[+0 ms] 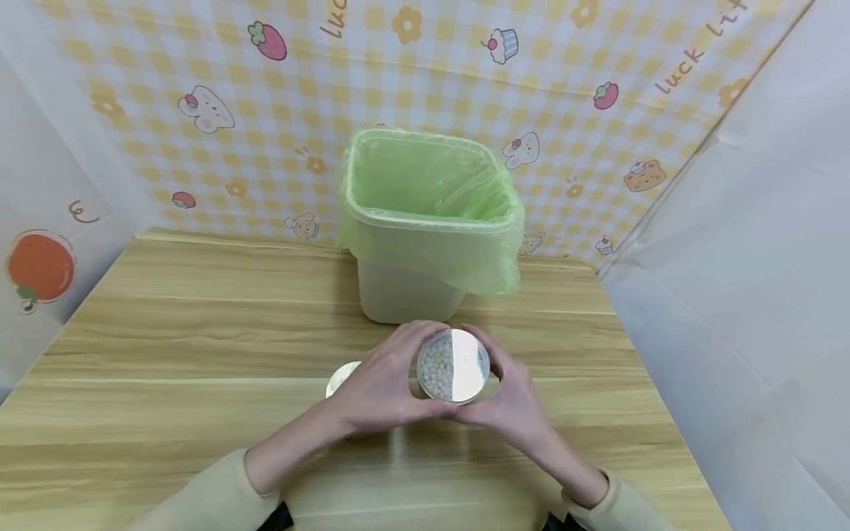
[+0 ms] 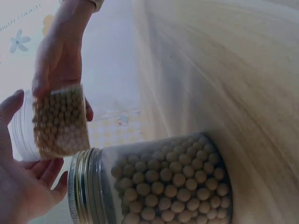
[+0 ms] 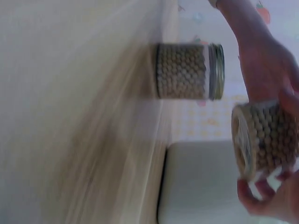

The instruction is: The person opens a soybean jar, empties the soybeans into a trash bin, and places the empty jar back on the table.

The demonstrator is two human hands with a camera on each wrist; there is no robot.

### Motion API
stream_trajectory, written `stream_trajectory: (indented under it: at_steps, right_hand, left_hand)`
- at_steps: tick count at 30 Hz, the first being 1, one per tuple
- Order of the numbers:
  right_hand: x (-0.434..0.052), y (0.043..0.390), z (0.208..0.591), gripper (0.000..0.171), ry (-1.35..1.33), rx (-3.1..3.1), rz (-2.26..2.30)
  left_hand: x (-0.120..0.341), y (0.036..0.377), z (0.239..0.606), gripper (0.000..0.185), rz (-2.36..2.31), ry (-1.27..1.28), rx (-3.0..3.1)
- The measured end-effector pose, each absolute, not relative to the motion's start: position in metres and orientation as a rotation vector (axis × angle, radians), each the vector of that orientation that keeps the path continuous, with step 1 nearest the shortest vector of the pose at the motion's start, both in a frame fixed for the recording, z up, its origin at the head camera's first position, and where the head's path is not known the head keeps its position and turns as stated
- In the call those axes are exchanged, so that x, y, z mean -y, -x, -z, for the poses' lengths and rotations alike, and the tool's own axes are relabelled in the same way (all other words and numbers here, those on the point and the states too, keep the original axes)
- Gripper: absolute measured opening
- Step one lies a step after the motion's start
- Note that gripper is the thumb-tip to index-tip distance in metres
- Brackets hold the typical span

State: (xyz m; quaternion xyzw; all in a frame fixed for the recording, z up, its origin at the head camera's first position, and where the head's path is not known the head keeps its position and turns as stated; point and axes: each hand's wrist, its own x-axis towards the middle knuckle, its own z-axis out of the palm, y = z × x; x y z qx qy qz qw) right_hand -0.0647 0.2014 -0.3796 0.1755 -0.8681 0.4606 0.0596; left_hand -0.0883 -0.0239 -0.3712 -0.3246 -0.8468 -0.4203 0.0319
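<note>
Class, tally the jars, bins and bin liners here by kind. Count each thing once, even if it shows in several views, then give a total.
Jars: 2 (held jar, standing jar)
Bin: 1
Liner: 1
Total: 4

bin liner (image 1: 432, 243): pale green | wall (image 1: 425, 96): yellow-white check | tabletop (image 1: 219, 324): tan woodgrain | held jar (image 1: 438, 366): pale dots, apparently
</note>
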Motion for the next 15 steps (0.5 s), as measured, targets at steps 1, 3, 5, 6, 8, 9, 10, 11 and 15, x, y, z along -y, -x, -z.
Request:
stream_trajectory:
  at_steps: [1, 3, 5, 6, 8, 9, 10, 11, 15]
  right_hand:
    - [-0.199, 0.063, 0.38, 0.105, -0.496, 2.611, -1.364]
    - [-0.195, 0.059, 0.381, 0.104, -0.439, 2.58, -1.318]
    - [-0.192, 0.056, 0.382, 0.105, -0.405, 2.555, -1.286]
    - [-0.191, 0.055, 0.383, 0.105, -0.396, 2.547, -1.273]
    - [-0.189, 0.054, 0.383, 0.103, -0.392, 2.53, -1.278]
    - [-0.189, 0.054, 0.382, 0.101, -0.395, 2.524, -1.305]
    - [-0.189, 0.055, 0.382, 0.099, -0.403, 2.52, -1.345]
    - [-0.19, 0.055, 0.381, 0.098, -0.409, 2.519, -1.393]
    - [-0.199, 0.059, 0.377, 0.093, -0.465, 2.521, -1.637]
  left_hand:
    - [0.023, 0.088, 0.372, 0.092, 1.305, 0.976, 2.603]
    - [0.021, 0.086, 0.373, 0.093, 1.342, 0.937, 2.594]
    - [0.02, 0.085, 0.373, 0.093, 1.382, 0.908, 2.588]
    - [0.019, 0.085, 0.373, 0.094, 1.399, 0.895, 2.585]
    - [0.019, 0.084, 0.373, 0.095, 1.421, 0.879, 2.585]
    - [0.019, 0.084, 0.372, 0.096, 1.429, 0.878, 2.589]
    - [0.02, 0.084, 0.372, 0.097, 1.439, 0.884, 2.593]
    - [0.021, 0.085, 0.371, 0.099, 1.451, 0.895, 2.593]
    - [0.029, 0.092, 0.365, 0.105, 1.515, 0.971, 2.596]
